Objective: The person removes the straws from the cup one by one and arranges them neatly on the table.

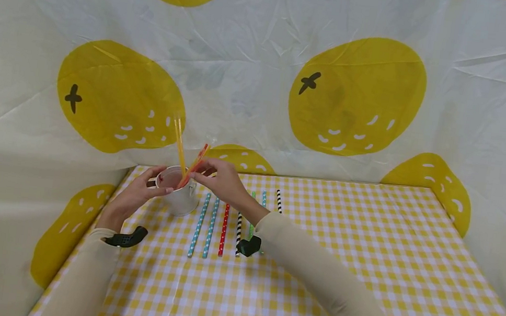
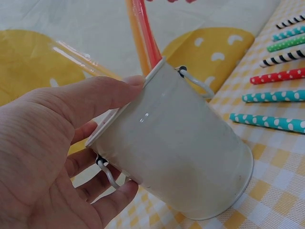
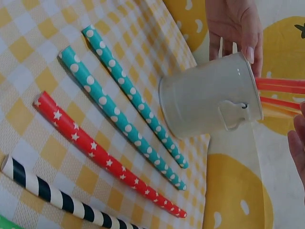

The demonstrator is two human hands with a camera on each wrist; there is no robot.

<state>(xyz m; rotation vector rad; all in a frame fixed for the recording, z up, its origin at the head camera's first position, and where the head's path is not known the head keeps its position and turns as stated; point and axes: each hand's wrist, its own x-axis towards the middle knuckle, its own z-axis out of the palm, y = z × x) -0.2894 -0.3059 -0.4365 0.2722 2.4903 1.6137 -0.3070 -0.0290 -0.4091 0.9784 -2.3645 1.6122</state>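
A small white metal bucket [image 1: 180,204] stands at the back left of the table. My left hand [image 1: 134,197] grips its rim, the thumb on the near side and fingers around a side handle, as the left wrist view shows. Clear orange straws [image 1: 179,141] lean out of the bucket's mouth, beside red and orange straws [image 2: 147,43]. My right hand [image 1: 225,180] is above the rim with thumb and fingers pinching the red and orange straws; in the right wrist view only its fingertips [image 3: 296,143] show.
On the yellow checked tablecloth [image 1: 365,251], right of the bucket, patterned straws lie in a row: teal dotted straws [image 3: 121,121], a red starred straw [image 3: 107,160], black-striped ones [image 3: 52,194] and a green one [image 2: 286,44]. My right forearm covers part of them. A fruit-print cloth [image 1: 251,94] hangs behind.
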